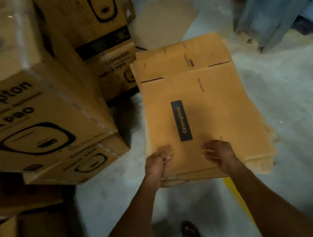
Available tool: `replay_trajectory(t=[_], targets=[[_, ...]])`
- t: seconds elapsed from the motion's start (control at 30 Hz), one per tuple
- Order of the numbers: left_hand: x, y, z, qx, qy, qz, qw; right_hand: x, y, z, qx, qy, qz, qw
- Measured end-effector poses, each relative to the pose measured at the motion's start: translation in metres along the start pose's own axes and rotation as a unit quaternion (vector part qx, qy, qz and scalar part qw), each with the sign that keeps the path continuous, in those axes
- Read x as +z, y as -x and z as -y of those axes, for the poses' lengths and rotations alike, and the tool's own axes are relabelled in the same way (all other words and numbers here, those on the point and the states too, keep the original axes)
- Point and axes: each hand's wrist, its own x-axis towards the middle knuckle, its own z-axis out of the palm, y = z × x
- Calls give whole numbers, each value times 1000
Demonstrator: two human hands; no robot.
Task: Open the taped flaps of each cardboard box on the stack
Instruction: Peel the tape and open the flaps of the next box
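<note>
1. Head view, the task's thing: a stack of flattened boxes [256,144] is lying on the concrete floor [291,109], right of centre. The top flattened box [211,110] is resting squarely on it, with its far flaps [181,58] spread flat.
2. Hands: both are working at the near edge. The left hand [157,165] is curling its fingers round the near left corner of the top box. The right hand [220,154] is laying spread, fairly straight fingers on the upper face; its thumb is hidden.
3. Progress, as a judgement: the top box is looking already opened and collapsed, and no tape is showing on it. The printed cartons [35,107] piled at the left are appearing closed, so most of the work is probably remaining.
4. Writing: a black label [181,120] on the top box is reading "Crompton". The cartons are reading "Crompton" and "AMICA PRO" beside an appliance outline. Smaller print is too blurred.
5. Surroundings: a loose cardboard sheet [164,20] is lying far off, and a sandalled foot [191,236] is standing near.
</note>
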Motion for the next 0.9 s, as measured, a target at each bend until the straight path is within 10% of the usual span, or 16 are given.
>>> replay_trajectory(t=[0.43, 0.9], targets=[[-305, 218, -104, 245, 130, -257, 926, 304, 279, 56, -168, 191, 338, 906], [-532, 343, 130, 165, 316, -496, 792, 460, 499, -171, -149, 396, 546, 723]])
